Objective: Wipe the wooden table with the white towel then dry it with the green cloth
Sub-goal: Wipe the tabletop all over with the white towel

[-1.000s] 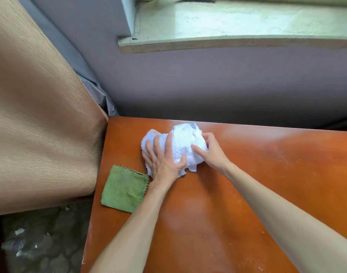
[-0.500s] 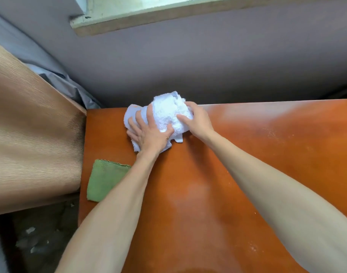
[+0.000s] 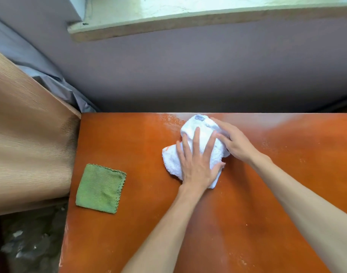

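Both hands on the white towel (image 3: pixel 198 146). Left hand (image 3: pixel 196 164) lies flat on top, fingers straight and spread, palm pressing the bunched cloth into the wooden table (image 3: pixel 247 194). Right hand (image 3: pixel 234 141) comes in from the towel's right side, fingers laid over its far-right edge; can't tell if they curl into the fabric or just rest on it.

Towel as the landmark: it sits against the table's far edge, roughly mid-width in view. Bunched, not folded flat; long axis runs diagonally, from the near-left lobe up to the far-right end where a small label shows. A wet-looking sheen sits on the wood just left of the towel along the far edge.

Green cloth (image 3: pixel 100 189) lies flat and square, well left of the towel and nearer the person, close to the table's left edge, untouched by either hand. Left hand is the nearer one to it; my guess is that hand makes the swap later.

Judgement: wiping step in hand, drying not started. Wood to the right of the towel and nearer the person looks dusty and speckled, so most of the surface probably remains to wipe. Next stroke likely goes right or back toward the person, with the left palm driving.

Containers: none in view.

Left of the cloth a tan curtain (image 3: pixel 26 144) hangs beside the table; beyond the towel, wall with a window sill (image 3: pixel 188 22) above.
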